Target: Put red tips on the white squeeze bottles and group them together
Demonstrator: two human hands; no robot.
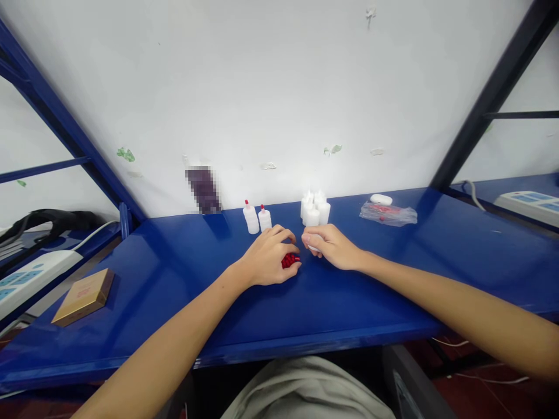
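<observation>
Small red caps lie in a pile on the blue table, partly under my left hand, whose fingers curve apart around them; whether a cap is between its fingertips is too small to tell. My right hand is closed around a white bottle, mostly hidden by the fingers. Behind my left hand stand two white bottles with red tips, one taller-looking and one beside it. Several white bottles stand grouped behind my right hand.
A clear plastic bag with red pieces lies at the back right, near a white oval object. A gold box sits at the left. The wall carries a dark pixelated patch. Power strips lie beyond the table's sides.
</observation>
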